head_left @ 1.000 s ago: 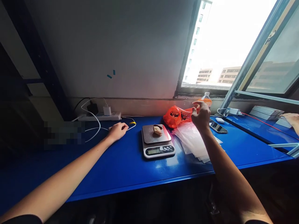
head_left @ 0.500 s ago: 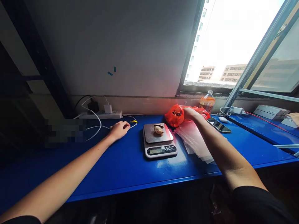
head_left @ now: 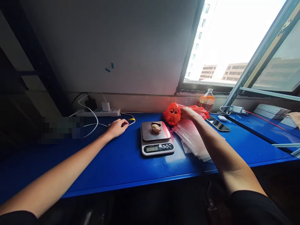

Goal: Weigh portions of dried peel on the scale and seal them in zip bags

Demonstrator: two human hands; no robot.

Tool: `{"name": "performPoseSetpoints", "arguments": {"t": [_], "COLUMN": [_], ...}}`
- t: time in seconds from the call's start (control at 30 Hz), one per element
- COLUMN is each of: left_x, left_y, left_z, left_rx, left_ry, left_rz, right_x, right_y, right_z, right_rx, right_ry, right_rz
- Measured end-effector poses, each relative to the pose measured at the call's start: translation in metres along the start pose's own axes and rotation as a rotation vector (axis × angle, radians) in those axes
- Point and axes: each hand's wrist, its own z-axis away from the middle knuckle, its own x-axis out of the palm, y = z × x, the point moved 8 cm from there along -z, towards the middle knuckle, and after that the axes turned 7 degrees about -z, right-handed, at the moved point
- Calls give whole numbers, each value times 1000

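Reaching into the mouth of the orange plastic bag (head_left: pixel 172 114) just right of the frame's centre, the right hand (head_left: pixel 186 113) has its fingers buried in the crumpled plastic, so how far they are spread, and whether they have closed on anything inside, cannot be told. The bag sits on the blue table (head_left: pixel 122 165) against the wall, touching the back edge of a stack of clear plastic sleeves (head_left: pixel 193 140) that the right forearm crosses. Just left of the bag stands a small kitchen scale (head_left: pixel 156 139) with a pale, shell-like piece of food (head_left: pixel 156 127) on its steel platter and digits lit on its display, too small to read. The left hand (head_left: pixel 116 127), left of centre, lies palm down on the table with fingers loosely curled, grasping nothing; its fingertips are just beside a white cable (head_left: pixel 93 117) with a yellow tag. That cable runs to a white power strip (head_left: pixel 98 112) by the wall. Right of the bag lie a dark phone (head_left: pixel 218 123) and, behind it, a bottle of orange drink (head_left: pixel 206 100) below the window. Another person's hand (head_left: pixel 295 117) shows at the right edge.
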Motion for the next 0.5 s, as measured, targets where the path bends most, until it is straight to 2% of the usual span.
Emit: {"name": "performPoseSetpoints", "arguments": {"t": [0.07, 0.13, 0.2, 0.27, 0.33, 0.37, 0.4, 0.43, 0.5], "left_x": [0, 0, 1, 1, 1, 2, 2, 2, 2], "left_y": [-1, -1, -2, -2, -2, -2, -2, -1, 0], "left_z": [-1, -1, -1, -2, -2, -2, -2, -2, 0], "left_rx": [5, 9, 13, 14, 12, 10, 8, 6, 6], "left_ry": [8, 14, 19, 21, 22, 22, 21, 19, 14], "left_rz": [1, 3, 9, 18, 27, 29, 28, 25, 11], "right_x": [0, -12, -35, -67, -103, -114, -118, -114, -94], "right_y": [3, 6, 5, -8, -32, -48, -66, -85, -121], "right_z": [-2, -2, 4, 17, 41, 54, 65, 72, 78], "right_rx": [29, 66, 93, 73, -38, -116, -198, -289, -445], "right_ry": [-55, -40, 24, 180, 469, 569, 605, 572, 415], "right_rz": [-32, -67, -98, -201, -454, -568, -662, -750, -840]}}
